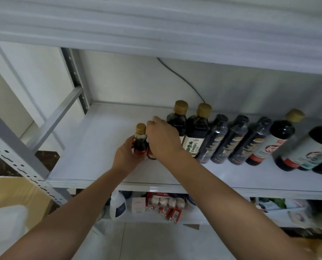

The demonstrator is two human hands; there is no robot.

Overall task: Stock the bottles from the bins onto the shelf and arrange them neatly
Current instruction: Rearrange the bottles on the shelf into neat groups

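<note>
Left hand: curls round the lower half of a small bottle, thumb side towards the camera.
Small bottle: upright on the shelf, gold cap, dark liquid, red label mostly hidden by the fingers.
Right hand: wraps from above over a second bottle and grasps it.
Second bottle: touches the small bottle's right side. Only its dark base and a strip of red label show, and its cap and neck are hidden under the hand.
Tall bottles: two with gold caps stand just right of the hands. The nearer one's label is partly behind the right wrist.
Wrapped bottles: three dark ones in clear film stand next in the row, with unreadable print.
Far bottles: larger, with white and red labels. The last ones are cut off by the right edge.
Cable: runs down the back wall and vanishes behind the tall bottles.
Lower shelf: a white jug and red packs, blurred and half hidden by the shelf edge.
Lower left: a white shape, too blurred to identify.
</note>
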